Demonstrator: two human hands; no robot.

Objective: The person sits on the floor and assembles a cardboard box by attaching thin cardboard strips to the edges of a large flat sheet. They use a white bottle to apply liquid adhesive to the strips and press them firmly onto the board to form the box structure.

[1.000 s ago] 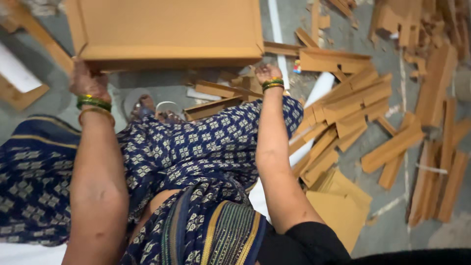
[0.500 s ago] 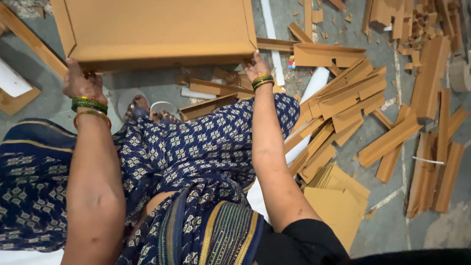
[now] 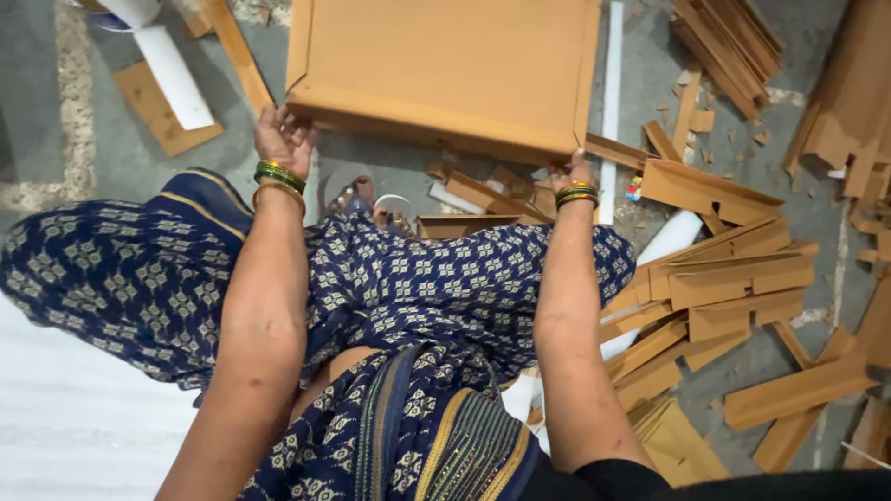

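Two hands grip one cardboard tray (image 3: pixel 445 70), which I see has shifted right and tilted since earlier. Left hand (image 3: pixel 283 139) closes on its near-left corner; right hand (image 3: pixel 568 176) clasps the near-right corner. Grey floor (image 3: pixel 74 121) beneath carries scattered cardboard strips (image 3: pixel 724 278).

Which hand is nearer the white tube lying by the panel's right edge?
Right. The right hand grips the cardboard panel at its near right corner, right beside the white tube. The left hand holds the near left corner, a full panel width away.
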